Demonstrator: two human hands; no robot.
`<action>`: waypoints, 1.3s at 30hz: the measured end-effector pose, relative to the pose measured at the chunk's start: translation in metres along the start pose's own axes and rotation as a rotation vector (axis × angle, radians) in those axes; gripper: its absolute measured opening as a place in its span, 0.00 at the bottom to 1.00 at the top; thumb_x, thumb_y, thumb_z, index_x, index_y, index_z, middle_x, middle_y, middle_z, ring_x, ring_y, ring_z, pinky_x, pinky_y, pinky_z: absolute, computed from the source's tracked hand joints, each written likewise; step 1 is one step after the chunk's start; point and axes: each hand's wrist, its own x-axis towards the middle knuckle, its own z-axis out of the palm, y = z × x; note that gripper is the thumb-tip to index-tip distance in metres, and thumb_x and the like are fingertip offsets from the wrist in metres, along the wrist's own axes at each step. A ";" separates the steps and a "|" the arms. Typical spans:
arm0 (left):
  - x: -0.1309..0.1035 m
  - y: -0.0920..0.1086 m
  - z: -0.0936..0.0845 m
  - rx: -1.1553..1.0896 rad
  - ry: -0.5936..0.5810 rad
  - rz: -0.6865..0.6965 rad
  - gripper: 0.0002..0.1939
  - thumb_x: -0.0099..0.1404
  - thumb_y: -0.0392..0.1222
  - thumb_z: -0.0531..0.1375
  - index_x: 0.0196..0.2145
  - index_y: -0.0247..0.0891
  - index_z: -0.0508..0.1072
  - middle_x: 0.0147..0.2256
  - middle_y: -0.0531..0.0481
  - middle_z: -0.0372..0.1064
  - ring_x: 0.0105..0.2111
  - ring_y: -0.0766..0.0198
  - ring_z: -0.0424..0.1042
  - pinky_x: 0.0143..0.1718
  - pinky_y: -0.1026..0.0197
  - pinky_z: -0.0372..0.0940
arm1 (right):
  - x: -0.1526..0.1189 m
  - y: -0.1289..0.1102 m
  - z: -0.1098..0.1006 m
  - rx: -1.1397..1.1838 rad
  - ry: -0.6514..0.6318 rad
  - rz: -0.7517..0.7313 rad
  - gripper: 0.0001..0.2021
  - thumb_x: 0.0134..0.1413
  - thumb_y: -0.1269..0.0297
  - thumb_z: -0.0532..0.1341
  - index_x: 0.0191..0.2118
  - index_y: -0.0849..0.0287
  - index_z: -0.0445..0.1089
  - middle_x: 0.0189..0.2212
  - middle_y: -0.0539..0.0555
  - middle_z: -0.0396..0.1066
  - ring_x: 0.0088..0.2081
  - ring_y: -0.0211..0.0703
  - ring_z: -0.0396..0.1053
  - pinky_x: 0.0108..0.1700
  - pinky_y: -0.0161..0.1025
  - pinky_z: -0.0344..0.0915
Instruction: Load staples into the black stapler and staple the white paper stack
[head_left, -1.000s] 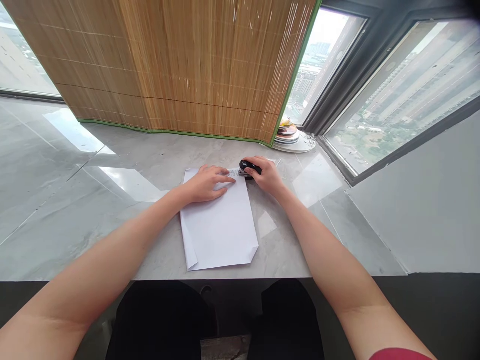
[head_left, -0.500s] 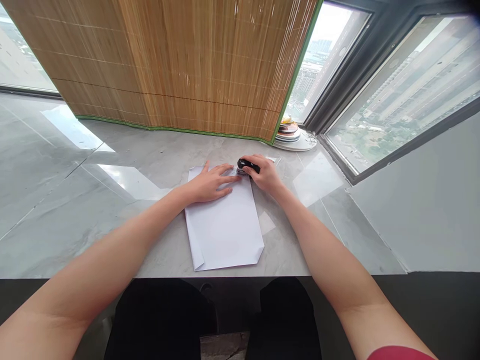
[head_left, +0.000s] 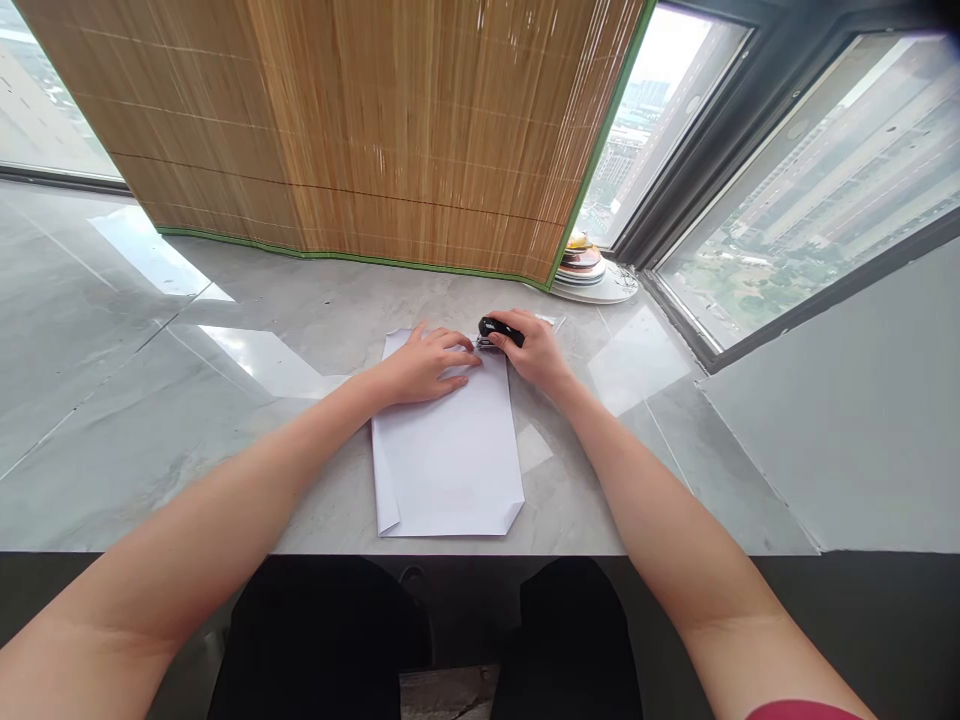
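Note:
White paper point(head_left: 450, 460) lies near the counter's front edge, its two near corners folded over. My left hand point(head_left: 431, 367) rests on the upper part of the paper with its fingers spread, the fingertips close to the stapler. A small black stapler point(head_left: 501, 330) is in my right hand point(head_left: 534, 350), at the paper's far right corner. The fingers and thumb of my right hand wrap round its back end. The stapler's metal front points left, and whether its jaws are pressed together is too small to tell.
The grey marble counter point(head_left: 225, 440) spreads to both sides. A bamboo blind point(head_left: 360, 140) with green edging hangs down at the back. Stacked plates point(head_left: 596, 283) stand at the back right by the window frame point(head_left: 690, 140). A clear scrap lies behind my right hand.
The paper has turned slightly, its near end shifting left. My left fingers are a little more bent. My right hand and the stapler have moved very slightly right.

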 end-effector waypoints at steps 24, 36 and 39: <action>0.001 0.001 0.001 0.011 -0.005 0.013 0.21 0.77 0.49 0.55 0.62 0.50 0.79 0.64 0.40 0.69 0.62 0.44 0.69 0.67 0.33 0.55 | 0.001 0.000 0.000 -0.007 -0.004 0.008 0.14 0.66 0.59 0.63 0.53 0.51 0.81 0.43 0.57 0.80 0.47 0.57 0.74 0.54 0.53 0.69; -0.001 -0.002 0.005 0.041 0.017 -0.036 0.21 0.78 0.51 0.56 0.63 0.52 0.78 0.67 0.40 0.66 0.67 0.43 0.63 0.69 0.34 0.54 | 0.000 -0.005 0.001 -0.058 -0.026 0.021 0.15 0.69 0.62 0.61 0.55 0.49 0.81 0.43 0.57 0.78 0.48 0.57 0.73 0.54 0.52 0.67; -0.001 -0.004 0.007 0.028 0.031 -0.037 0.20 0.77 0.51 0.57 0.62 0.53 0.79 0.66 0.41 0.67 0.66 0.43 0.65 0.68 0.34 0.54 | 0.000 -0.008 0.002 -0.114 -0.049 0.039 0.15 0.69 0.62 0.60 0.55 0.49 0.81 0.43 0.56 0.78 0.48 0.56 0.72 0.55 0.50 0.65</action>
